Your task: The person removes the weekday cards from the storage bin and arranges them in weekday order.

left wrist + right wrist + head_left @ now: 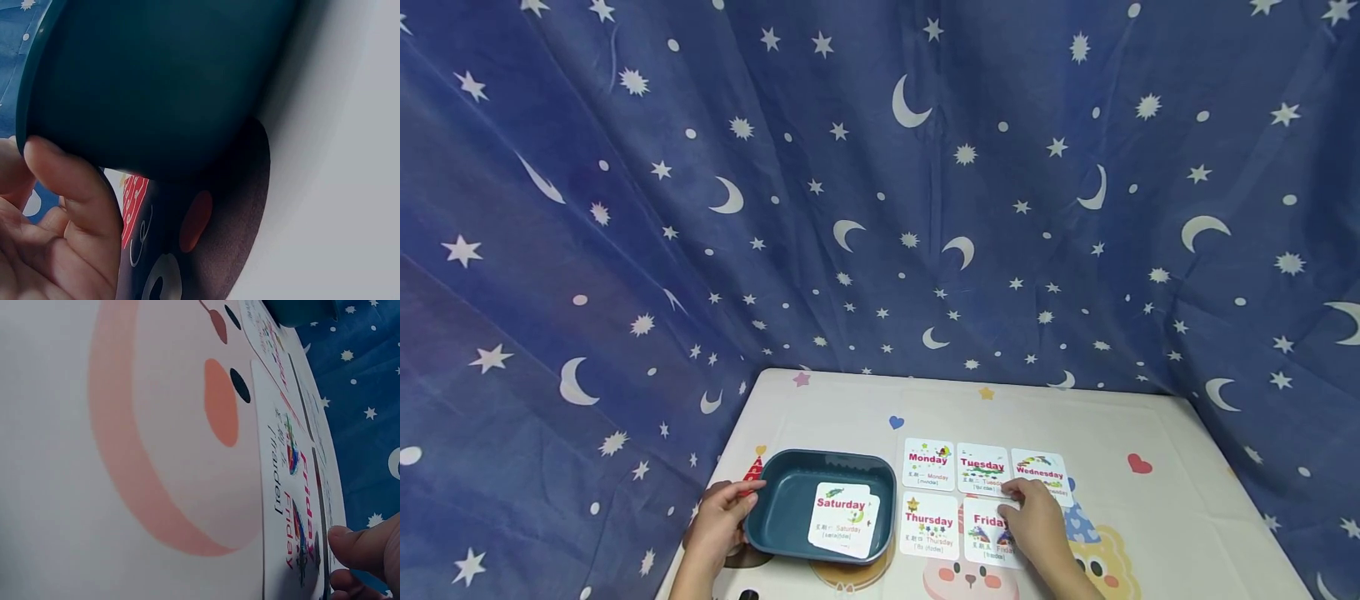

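Note:
In the head view, my left hand [718, 525] pinches the left rim of a dark teal plastic basin [784, 510]. The left wrist view shows the thumb [62, 169] against the basin's outer side. A Saturday card [841, 527] lies inside it, over another card that is mostly covered. My right hand [1037, 521] is over the upper right of the Friday card [988, 546], thumb and index finger apart with nothing visible between them. Whether the fingertips touch the card, I cannot tell.
A row of Monday [928, 467], Tuesday [982, 454] and Wednesday [1037, 458] cards lies behind the Thursday [929, 537] and Friday cards. The white tablecloth [842, 408] has cartoon prints. Blue curtains [880, 275] with moons and stars surround the table.

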Tool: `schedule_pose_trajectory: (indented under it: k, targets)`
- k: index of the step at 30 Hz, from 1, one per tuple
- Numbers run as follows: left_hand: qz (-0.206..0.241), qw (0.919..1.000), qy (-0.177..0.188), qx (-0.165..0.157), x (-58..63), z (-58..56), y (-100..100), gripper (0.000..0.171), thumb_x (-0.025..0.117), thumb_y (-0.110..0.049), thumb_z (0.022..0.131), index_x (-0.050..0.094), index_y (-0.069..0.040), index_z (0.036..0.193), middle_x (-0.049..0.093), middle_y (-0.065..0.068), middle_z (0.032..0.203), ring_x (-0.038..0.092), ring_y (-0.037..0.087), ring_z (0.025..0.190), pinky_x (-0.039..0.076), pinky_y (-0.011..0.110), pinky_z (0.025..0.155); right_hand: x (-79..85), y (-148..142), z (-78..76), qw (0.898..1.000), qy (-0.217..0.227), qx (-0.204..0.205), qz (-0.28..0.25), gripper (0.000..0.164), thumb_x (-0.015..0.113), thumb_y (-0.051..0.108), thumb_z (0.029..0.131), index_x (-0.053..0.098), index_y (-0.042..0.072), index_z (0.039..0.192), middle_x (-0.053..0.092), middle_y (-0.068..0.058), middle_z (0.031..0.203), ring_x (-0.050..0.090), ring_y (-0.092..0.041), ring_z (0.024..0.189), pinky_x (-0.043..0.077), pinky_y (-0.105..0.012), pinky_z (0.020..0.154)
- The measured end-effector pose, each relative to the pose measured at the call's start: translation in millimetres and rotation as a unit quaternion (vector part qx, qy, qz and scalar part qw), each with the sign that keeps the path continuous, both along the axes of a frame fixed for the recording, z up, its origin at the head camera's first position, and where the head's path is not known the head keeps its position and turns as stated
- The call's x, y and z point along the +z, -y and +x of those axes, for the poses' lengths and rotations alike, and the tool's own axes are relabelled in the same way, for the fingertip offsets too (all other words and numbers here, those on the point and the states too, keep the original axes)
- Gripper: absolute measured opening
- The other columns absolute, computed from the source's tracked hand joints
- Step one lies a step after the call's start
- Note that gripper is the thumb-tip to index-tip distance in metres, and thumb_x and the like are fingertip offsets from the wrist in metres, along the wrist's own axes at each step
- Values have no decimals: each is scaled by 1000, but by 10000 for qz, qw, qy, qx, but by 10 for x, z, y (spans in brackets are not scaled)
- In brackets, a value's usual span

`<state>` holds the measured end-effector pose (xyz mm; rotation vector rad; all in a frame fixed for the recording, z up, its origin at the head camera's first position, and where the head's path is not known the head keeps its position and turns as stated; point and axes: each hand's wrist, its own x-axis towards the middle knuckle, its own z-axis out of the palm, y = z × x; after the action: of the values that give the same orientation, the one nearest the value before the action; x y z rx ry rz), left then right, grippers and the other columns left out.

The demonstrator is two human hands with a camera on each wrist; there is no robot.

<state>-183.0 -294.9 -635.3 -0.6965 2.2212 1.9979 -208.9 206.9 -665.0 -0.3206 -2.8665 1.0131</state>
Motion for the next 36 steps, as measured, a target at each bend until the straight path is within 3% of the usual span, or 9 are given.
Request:
schedule_pose_trajectory:
  k: [3, 10, 13, 22, 31, 36]
  targets:
    - [7, 10000, 19, 14, -2, 0, -2, 32, 66, -7, 106, 70, -2, 136, 61, 3, 88, 53, 14, 59, 51, 28, 50, 14, -14, -10, 9999, -51, -41, -89, 39, 88, 5, 81, 76, 4, 118, 69, -8, 104, 64, -25, 96, 54, -49, 91]
    - [15, 10000, 5, -46, -9, -1, 3, 34, 66, -8, 106, 68, -1, 140, 60, 2, 88, 53, 13, 59, 50, 27, 50, 82, -40, -44, 9996, -106, -177, -198, 55, 87, 5, 82, 68, 4, 134, 71, -12, 114, 59, -20, 88, 45, -31, 75]
    - [5, 10000, -10, -52, -14, -2, 8, 34, 66, -9, 106, 68, -1, 140, 59, 2, 87, 52, 12, 59, 50, 27, 50, 107, -45, -68, 9996, -128, -200, -177, 58, 86, 6, 83, 66, 5, 138, 70, -15, 122, 59, -21, 89, 43, -30, 75]
    - [30, 10000, 13, -39, -17, 0, 9, 35, 65, -8, 106, 68, 0, 140, 60, 2, 88, 52, 13, 58, 50, 27, 50, 194, 69, -75, 9990, -177, 15, -405, 74, 85, 7, 85, 54, 4, 152, 55, -25, 148, 64, -41, 120, 56, -56, 100]
    - [81, 9999, 39, -53, -48, -18, 23, 36, 65, -7, 106, 66, 1, 141, 59, 2, 88, 52, 13, 58, 50, 27, 49, 265, 321, -72, 9982, -303, 413, -319, 85, 88, 7, 83, 48, 7, 157, 51, -23, 157, 49, -49, 146, 40, -66, 121]
    - [70, 10000, -2, -65, -43, -15, 26, 36, 66, -7, 106, 66, 1, 141, 58, 1, 86, 51, 12, 56, 50, 27, 49, 273, 466, -74, 9971, -395, 522, -380, 89, 91, 8, 80, 48, 10, 158, 51, -21, 158, 45, -48, 148, 37, -68, 122]
